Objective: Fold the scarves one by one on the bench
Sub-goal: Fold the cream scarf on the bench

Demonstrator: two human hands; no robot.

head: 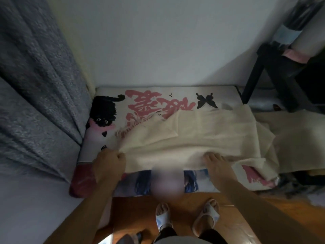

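Observation:
A cream scarf (202,134) with a fringed end lies spread across the bench (109,106), which has a printed cover with a black cat, pink characters and a black butterfly. My left hand (109,161) grips the scarf's near left corner with curled fingers. My right hand (217,162) rests flat on the scarf's near edge, fingers straight. The scarf's right part hangs over the bench's right end in loose folds.
A grey curtain (35,85) hangs at the left. A white wall stands behind the bench. A black chair (274,67) with things on it is at the right. More cream cloth (295,141) lies right of the bench. Wooden floor and my slippered feet are below.

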